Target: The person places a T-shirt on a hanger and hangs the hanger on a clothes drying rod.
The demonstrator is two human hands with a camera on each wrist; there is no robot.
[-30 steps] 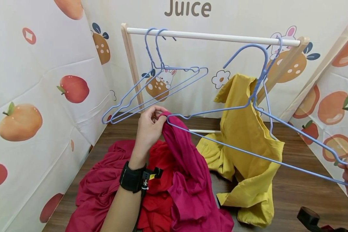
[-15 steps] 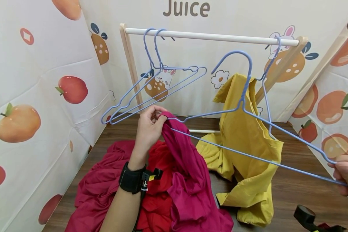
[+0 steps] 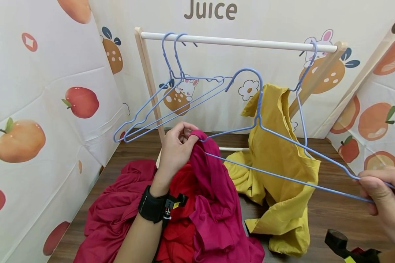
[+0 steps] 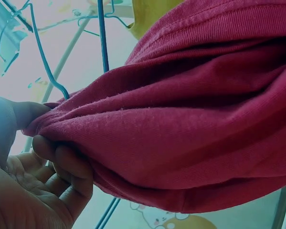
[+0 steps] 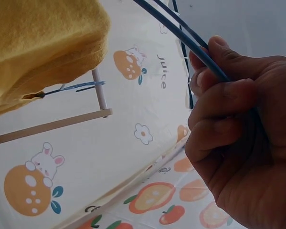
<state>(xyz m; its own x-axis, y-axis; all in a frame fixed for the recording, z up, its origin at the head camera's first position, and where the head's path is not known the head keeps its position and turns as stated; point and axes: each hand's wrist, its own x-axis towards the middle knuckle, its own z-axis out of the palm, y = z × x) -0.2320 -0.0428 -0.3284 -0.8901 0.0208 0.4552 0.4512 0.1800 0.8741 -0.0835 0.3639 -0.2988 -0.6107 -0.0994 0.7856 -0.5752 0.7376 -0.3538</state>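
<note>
Magenta garment (image 3: 217, 186), left hand (image 3: 176, 149) pinching, right (image 3: 386, 195) gripping hanger (image 3: 259, 104)

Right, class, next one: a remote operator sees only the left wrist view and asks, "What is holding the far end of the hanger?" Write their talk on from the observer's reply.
Observer: The right hand grips that end of the blue hanger.
Operator: Is anything lying left of the left forearm?
Observer: Yes, a crumpled crimson garment on the table.
Operator: And how many bare hangers hook over the rack's rail?
Observer: Two, both toward its left end.
</note>
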